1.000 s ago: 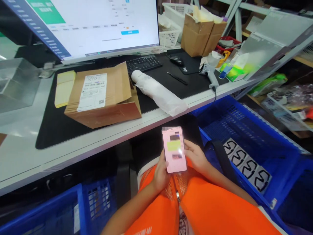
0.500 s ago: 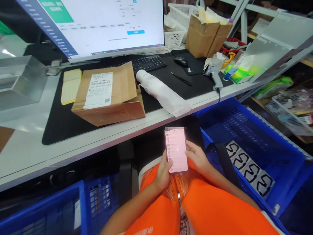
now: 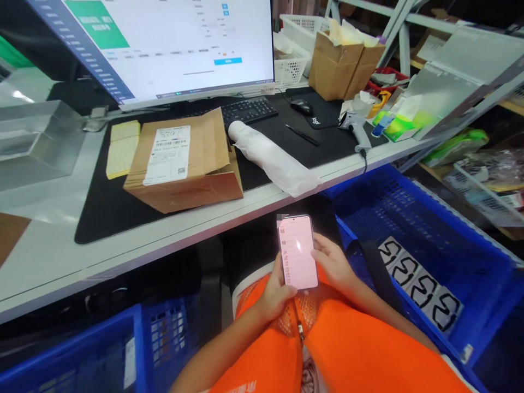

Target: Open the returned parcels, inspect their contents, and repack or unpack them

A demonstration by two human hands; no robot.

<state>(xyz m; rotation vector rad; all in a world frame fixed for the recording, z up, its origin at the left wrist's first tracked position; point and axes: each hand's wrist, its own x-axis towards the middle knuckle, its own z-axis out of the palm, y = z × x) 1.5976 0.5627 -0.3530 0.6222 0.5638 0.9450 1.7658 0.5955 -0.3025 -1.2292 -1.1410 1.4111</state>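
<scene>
A smartphone (image 3: pixel 298 256) with a lit pinkish screen showing a list is held over my lap, below the desk edge. My left hand (image 3: pixel 278 292) is closed round its lower left side, thumb across the bottom of the screen. Along the phone's right edge, my right hand (image 3: pixel 331 261) grips it with the thumb by the screen. Fingers behind the phone are mostly hidden. Beyond it on the desk lie a cardboard box (image 3: pixel 208 185) with a shipping label and a bottle-shaped thing in white wrapping (image 3: pixel 270 155).
A monitor (image 3: pixel 172 65), keyboard (image 3: pixel 254 111), mouse (image 3: pixel 302 106), tweezers (image 3: pixel 302 135), handheld scanner (image 3: pixel 357 131) and yellow pad (image 3: pixel 123 150) are on the desk (image 3: pixel 123 245). Blue crates stand at right (image 3: pixel 487 305) and lower left (image 3: pixel 141 349).
My left thumb has slid down towards the bottom of the phone screen. The list on the screen has shifted. The view has moved slightly; things on the desk stay in place.
</scene>
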